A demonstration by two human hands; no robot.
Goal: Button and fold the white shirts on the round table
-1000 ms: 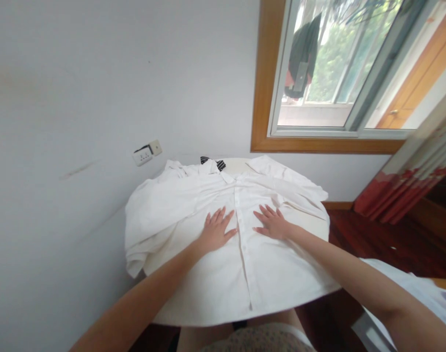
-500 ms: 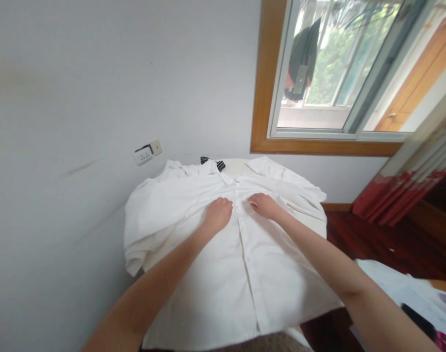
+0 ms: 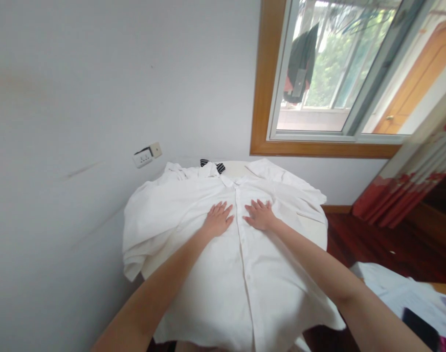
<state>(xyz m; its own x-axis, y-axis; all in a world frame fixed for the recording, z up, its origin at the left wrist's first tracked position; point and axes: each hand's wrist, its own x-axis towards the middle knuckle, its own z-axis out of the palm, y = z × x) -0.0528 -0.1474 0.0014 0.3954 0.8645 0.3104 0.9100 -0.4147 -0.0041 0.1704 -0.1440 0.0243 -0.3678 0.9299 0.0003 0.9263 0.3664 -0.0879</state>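
Observation:
A white button-up shirt (image 3: pixel 215 274) lies spread front side up over a round pale table (image 3: pixel 235 169), its collar at the far side and its hem hanging over the near edge. My left hand (image 3: pixel 218 218) rests flat on the chest of the shirt, left of the button strip, fingers spread. On the other side of the strip, my right hand (image 3: pixel 258 215) lies palm down with its fingers apart. Both sleeves stretch outward to the sides. Beyond the collar sits a black-and-white striped cloth piece (image 3: pixel 212 166), partly covered by white fabric.
A wall with a power socket (image 3: pixel 143 158) runs behind and left of the table. A wood-framed window (image 3: pixel 259 98) is at the back right, beside a red-and-cream curtain (image 3: pixel 395 195). At lower right, a dark phone-like object (image 3: pixel 421 328) lies on a white-covered surface (image 3: pixel 384 288).
Both hands have gone from curled fingers to flat, spread fingers on the shirt. The shirt's near hem has shifted and hangs a little differently.

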